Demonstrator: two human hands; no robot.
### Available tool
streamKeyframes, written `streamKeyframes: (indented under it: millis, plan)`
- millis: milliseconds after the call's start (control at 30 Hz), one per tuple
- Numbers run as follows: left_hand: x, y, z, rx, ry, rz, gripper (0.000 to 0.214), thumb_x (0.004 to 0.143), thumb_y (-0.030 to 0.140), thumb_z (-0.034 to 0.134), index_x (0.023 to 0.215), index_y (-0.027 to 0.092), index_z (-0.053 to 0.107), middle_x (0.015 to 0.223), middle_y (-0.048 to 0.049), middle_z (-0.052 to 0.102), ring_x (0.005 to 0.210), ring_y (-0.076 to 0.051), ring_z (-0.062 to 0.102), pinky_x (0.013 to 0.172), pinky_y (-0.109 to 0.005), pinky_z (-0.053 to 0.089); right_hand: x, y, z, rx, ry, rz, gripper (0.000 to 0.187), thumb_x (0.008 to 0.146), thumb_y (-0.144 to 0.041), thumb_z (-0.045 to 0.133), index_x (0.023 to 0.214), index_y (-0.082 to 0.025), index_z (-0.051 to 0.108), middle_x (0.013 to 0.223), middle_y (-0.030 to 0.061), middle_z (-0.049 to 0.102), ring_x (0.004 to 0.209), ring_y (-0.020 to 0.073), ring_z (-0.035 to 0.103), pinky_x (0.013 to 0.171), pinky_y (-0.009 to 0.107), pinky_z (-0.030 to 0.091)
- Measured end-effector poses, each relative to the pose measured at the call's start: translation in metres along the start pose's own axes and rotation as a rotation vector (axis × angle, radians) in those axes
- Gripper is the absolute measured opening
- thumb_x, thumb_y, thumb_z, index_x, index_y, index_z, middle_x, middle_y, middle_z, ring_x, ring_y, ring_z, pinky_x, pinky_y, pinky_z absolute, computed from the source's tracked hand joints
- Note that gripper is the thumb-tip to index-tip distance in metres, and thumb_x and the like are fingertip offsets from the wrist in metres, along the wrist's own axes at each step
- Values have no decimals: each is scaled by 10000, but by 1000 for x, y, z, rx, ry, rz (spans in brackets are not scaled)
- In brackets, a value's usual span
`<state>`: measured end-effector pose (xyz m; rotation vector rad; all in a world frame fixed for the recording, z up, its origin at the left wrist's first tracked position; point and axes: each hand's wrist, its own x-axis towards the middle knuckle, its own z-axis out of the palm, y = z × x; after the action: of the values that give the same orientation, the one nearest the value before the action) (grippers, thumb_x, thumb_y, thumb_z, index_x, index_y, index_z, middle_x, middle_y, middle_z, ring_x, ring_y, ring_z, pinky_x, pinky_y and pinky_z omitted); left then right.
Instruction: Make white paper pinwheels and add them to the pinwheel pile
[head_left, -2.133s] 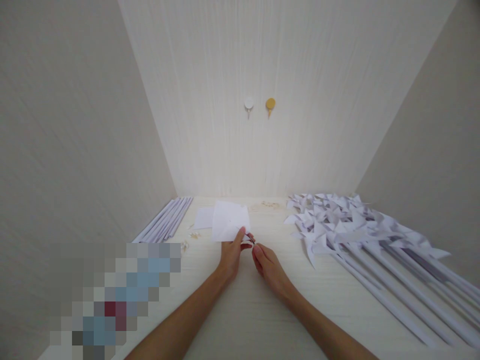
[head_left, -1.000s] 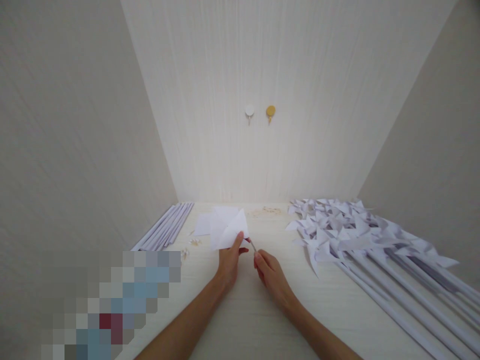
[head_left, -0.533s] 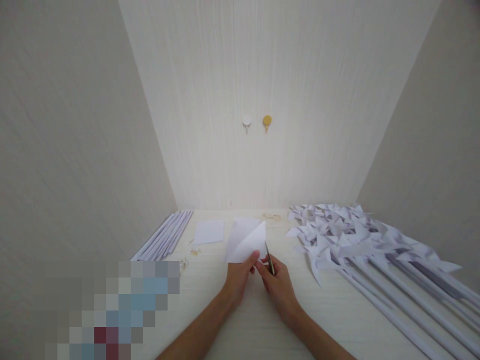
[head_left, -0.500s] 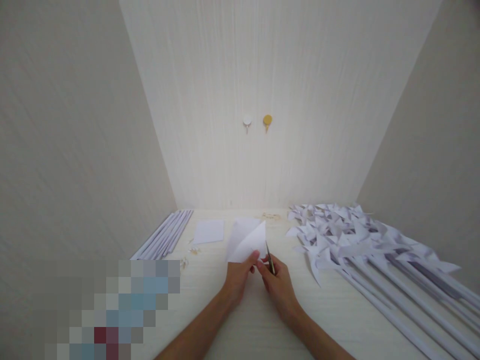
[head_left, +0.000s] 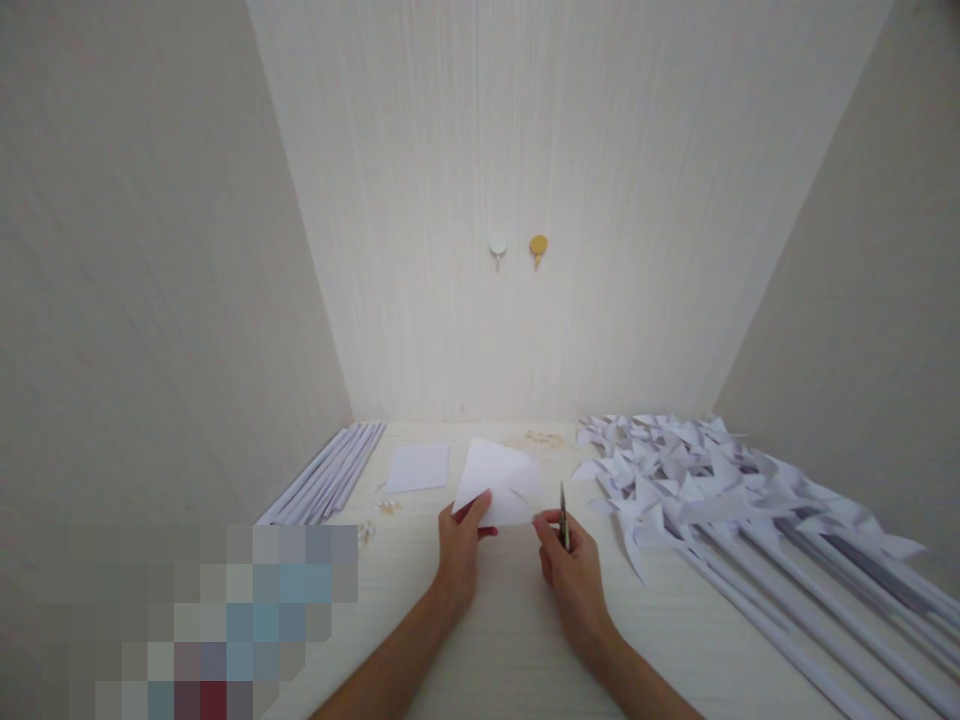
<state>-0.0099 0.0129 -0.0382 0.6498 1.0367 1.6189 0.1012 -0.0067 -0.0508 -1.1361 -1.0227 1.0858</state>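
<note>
A white square of paper (head_left: 491, 470) is tilted up in front of me, a slit running in from its lower right corner. My left hand (head_left: 459, 540) is closed on its lower left edge, thumb on top. The fingertips of my right hand (head_left: 574, 570) pinch at the lower right corner. Tucked in that same hand is a slim pointed tool (head_left: 564, 515) with a dark handle, tip upward; whether it is scissors or a knife I cannot tell.
Several white paper pinwheels (head_left: 675, 480) on long paper sticks (head_left: 780, 590) lie at the right. Rolled paper sticks (head_left: 337, 470) and a flat paper square (head_left: 418, 468) lie at the left. Small pale pieces (head_left: 387, 507) are scattered on the table (head_left: 502, 640). Two hooks (head_left: 538, 246) are on the wall.
My hands have moved apart. The paper, whose corner was folded across it, now lies opened flatter. The pointed tool has shifted right and away from the paper with my right hand.
</note>
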Motion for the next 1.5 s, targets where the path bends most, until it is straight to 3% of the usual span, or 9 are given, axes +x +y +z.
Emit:
streamKeyframes:
  millis: [267,433,533,633,800,933,1133,1333,1500]
  plan:
    - [0,7,-4,-20,-90,75,256,589,385,620,646,142,560,635,-4,569,575,-113,522,430,-197,404,1,2,-2,-64,-32,-41,259,696,-431,515,650,-183,454,416,-96,257,369,56,200,364,209,154]
    - [1,11,-3,-49,-62,-38,364,617,510,545,742,168,530,663,-10,599,605,-146,570,491,-238,415,1,-5,-5,-191,-50,-150,247,704,-397,500,609,-174,454,458,-70,319,419,70,274,404,213,214]
    - [4,7,-5,70,8,-16,332,592,464,584,723,165,527,642,7,588,572,-126,564,466,-201,370,-3,-11,-5,-270,-76,-231,246,706,-376,500,582,-170,450,483,-56,349,461,78,311,439,214,243]
    - [7,4,-7,133,-42,29,251,551,346,642,664,164,513,609,25,580,558,-112,554,475,-190,373,-3,-15,-7,-283,-8,-244,247,709,-378,496,582,-170,454,481,-56,338,460,80,308,436,216,239]
    - [3,6,-4,13,-223,-62,192,511,220,670,650,138,566,648,-18,630,600,-132,581,604,-251,441,4,-14,-13,-128,161,-164,247,683,-409,521,619,-177,467,450,-67,331,408,75,276,381,214,197]
    - [-4,8,0,23,-367,-143,278,490,176,682,755,117,622,709,-59,661,613,-158,592,605,-278,446,10,-9,-15,55,197,-80,271,647,-437,557,663,-182,467,402,-98,289,355,57,240,346,195,161]
    - [-8,6,1,78,-399,-172,228,506,227,681,693,101,646,693,-93,666,563,-163,583,508,-256,426,14,-8,-12,235,191,-20,316,596,-442,611,682,-179,458,378,-123,249,325,32,195,328,176,127]
    - [-2,3,-1,127,-265,-11,262,507,261,694,728,123,666,684,-64,671,621,-177,602,615,-299,464,6,-14,-7,105,10,37,362,636,-513,545,698,-158,510,369,-119,201,336,39,151,340,200,96]
    - [-3,4,0,255,-236,37,170,505,238,682,622,117,659,575,-42,646,570,-181,586,531,-270,445,-4,-12,0,-135,-208,-122,324,646,-433,560,518,-163,433,446,-73,269,432,54,230,409,218,168]
